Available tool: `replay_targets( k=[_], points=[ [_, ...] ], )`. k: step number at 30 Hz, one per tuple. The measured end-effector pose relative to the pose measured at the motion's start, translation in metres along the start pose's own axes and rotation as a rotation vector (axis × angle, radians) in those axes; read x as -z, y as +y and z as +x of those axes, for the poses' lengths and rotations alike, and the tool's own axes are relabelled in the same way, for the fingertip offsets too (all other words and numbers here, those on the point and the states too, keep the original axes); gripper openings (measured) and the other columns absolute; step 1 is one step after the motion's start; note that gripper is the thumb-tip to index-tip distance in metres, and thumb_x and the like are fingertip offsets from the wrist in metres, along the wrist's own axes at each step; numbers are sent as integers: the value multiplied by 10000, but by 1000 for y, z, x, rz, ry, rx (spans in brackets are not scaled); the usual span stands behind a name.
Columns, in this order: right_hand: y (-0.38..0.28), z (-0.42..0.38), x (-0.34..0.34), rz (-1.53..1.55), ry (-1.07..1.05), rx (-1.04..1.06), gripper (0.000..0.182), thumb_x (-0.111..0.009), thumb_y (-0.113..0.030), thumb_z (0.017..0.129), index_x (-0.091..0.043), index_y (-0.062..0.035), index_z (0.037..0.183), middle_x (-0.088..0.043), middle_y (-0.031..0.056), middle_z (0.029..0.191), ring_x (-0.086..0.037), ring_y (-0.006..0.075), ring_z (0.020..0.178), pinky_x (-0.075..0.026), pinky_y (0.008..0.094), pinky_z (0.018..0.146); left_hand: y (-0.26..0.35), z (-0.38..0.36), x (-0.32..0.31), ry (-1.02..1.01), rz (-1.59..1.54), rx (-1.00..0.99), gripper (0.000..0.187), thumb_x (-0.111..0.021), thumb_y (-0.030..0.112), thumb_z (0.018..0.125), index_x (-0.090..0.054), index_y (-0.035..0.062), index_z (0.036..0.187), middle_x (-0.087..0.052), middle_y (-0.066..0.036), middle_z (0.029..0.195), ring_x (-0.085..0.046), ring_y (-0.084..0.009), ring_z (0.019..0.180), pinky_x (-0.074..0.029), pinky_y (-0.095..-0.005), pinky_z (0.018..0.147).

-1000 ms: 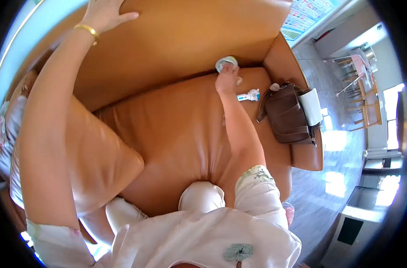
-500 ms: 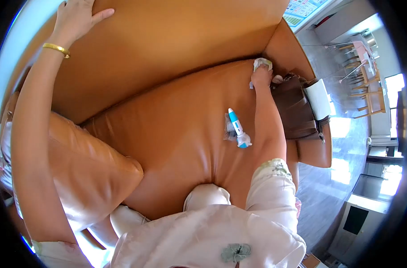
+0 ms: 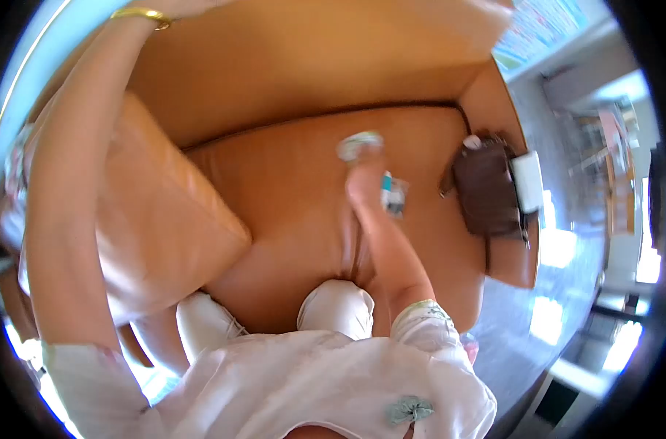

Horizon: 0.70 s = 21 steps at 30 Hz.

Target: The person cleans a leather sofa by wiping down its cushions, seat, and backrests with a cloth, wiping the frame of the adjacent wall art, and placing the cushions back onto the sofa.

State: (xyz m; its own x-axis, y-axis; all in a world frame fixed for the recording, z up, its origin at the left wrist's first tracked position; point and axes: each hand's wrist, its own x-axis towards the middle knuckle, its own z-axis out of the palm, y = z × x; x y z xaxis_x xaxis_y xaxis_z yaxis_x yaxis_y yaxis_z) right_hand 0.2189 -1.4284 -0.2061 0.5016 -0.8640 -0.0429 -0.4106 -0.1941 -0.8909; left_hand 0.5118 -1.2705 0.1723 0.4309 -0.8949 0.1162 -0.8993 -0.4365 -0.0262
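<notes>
My right hand [image 3: 365, 175] is closed around a crumpled white cloth with greenish edges [image 3: 360, 145], over the middle of the tan leather sofa seat [image 3: 289, 175]. Motion smears the hand and cloth a little. Just right of my wrist lies a blue-and-white pen-shaped device [image 3: 387, 192] with clear plastic by it, partly covered by my forearm. My left hand [image 3: 194, 6] reaches up to the sofa backrest [image 3: 311, 58]. Only its edge shows at the top of the view, stretched out with nothing seen in it; most fingers are cut off.
A dark brown handbag [image 3: 486, 186] stands against the sofa's right armrest [image 3: 512, 256], with a white sheet or box [image 3: 527, 181] beside it. At the left a large tan cushion [image 3: 164, 212] leans under my left arm. Shiny grey floor [image 3: 516, 336] lies beyond the sofa.
My right hand has moved left with the cloth, from beside the handbag to mid-seat, and my forearm now partly covers the pen-shaped device. My left hand has slipped mostly out of view at the top.
</notes>
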Motion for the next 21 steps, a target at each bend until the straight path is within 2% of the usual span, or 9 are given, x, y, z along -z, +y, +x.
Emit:
replay_targets(
  k=[2, 4, 6, 8, 11, 13, 16, 19, 21],
  points=[
    [-16, 35, 27, 211, 149, -165, 391, -438, -260, 987, -490, 28, 1246, -524, 248, 1254, -542, 351, 1120, -434, 425, 939, 5, -68, 39, 22, -175, 19, 661, -518, 505, 919, -445, 18, 1359, -505, -250, 1316, -537, -310, 1174, -441, -376, 978],
    [-32, 51, 43, 137, 159, -286, 389, -446, -264, 983, -487, 2, 1264, -508, 220, 1294, -546, 351, 1117, -450, 425, 928, -50, -155, 61, 174, -200, 144, 581, -509, 420, 943, -399, 103, 1417, -459, -150, 1398, -480, -288, 1245, -401, -375, 1016],
    [-4, 61, 35, -594, 217, -58, 393, -404, -188, 965, -455, -24, 1318, -503, 236, 1280, -540, 387, 1114, -451, 453, 930, -95, -256, 82, 278, -136, 418, 503, -475, 339, 972, -418, 109, 1416, -462, -115, 1414, -459, -263, 1275, -373, -344, 1038],
    [77, 90, 14, -1104, 602, 378, 381, -466, -184, 922, -508, -47, 1275, -533, 250, 1233, -548, 385, 1109, -453, 478, 928, -153, -359, 78, 325, 21, 712, 500, -472, 357, 974, -456, 75, 1387, -507, -151, 1359, -488, -245, 1240, -365, -330, 1036],
    [-49, 23, 42, -875, -99, 99, 340, -503, -140, 884, -566, -56, 1208, -593, 248, 1144, -575, 366, 1077, -459, 494, 912, -204, -467, 19, 382, 89, 765, 559, -505, 442, 940, -457, 112, 1389, -517, -168, 1341, -476, -281, 1253, -329, -349, 1072],
    [-80, -15, 21, -523, -311, 71, 388, -497, -13, 847, -560, -37, 1229, -625, 151, 1055, -608, 279, 950, -495, 407, 821, -190, -475, -13, 259, 286, 819, 584, -536, 441, 908, -440, 138, 1399, -495, -169, 1367, -428, -325, 1299, -275, -341, 1115],
    [-91, -102, -30, 501, -703, -292, 614, -572, -49, 831, -391, -62, 1417, -629, 108, 1059, -618, 187, 839, -523, 332, 668, -196, -473, -13, 319, 148, 845, 378, -597, 383, 869, -607, 47, 1043, -604, -189, 1024, -556, -327, 979, -412, -364, 898],
    [-104, -182, -67, 164, -1101, -135, 936, -725, -297, 756, -183, -55, 1481, -648, 181, 1094, -649, 257, 940, -517, 330, 786, -167, -457, -6, 443, 79, 869, 374, -627, 331, 864, -555, -19, 751, -528, -179, 751, -487, -291, 722, -387, -397, 702],
    [-102, -197, -78, 68, -1165, -82, 1015, -767, -379, 743, -162, -53, 1491, -660, 205, 1085, -660, 291, 975, -514, 332, 828, -164, -489, -9, 441, 200, 895, 369, -624, 312, 877, -556, -28, 751, -502, -162, 730, -474, -270, 713, -384, -387, 696]
  ],
)
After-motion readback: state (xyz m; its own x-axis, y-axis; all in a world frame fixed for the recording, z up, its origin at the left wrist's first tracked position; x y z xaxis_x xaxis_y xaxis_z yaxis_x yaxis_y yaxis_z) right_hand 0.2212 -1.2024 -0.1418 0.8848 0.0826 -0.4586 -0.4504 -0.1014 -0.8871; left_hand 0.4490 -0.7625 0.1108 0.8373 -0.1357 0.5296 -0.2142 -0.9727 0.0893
